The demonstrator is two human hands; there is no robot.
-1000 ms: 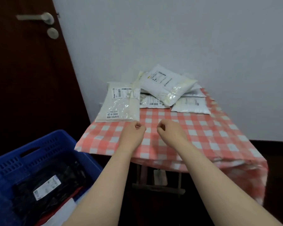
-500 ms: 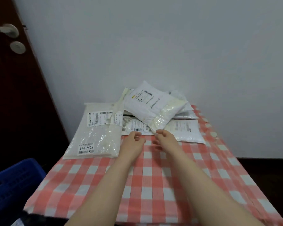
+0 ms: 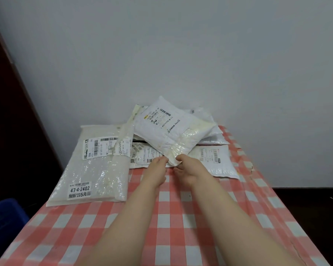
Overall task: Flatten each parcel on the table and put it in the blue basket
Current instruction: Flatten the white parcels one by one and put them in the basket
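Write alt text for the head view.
The left hand and right hand pinch the near corner of the puffy white parcel atop a pile on the checked tablecloth. A flat parcel labelled 47-4-2402 lies left; the blue basket shows lower left.

Even soft indoor light, faint shadows, plastic glare, dark left edge, wide-angle bending

"47-4-2402", "5元" on clear parcel (image 3: 92,166)

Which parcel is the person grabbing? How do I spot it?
Find the red-checked tablecloth and the parcel heap by the wall. It's the puffy white parcel on top, left hand and right hand pinching its near corner; the others lie flatter underneath.
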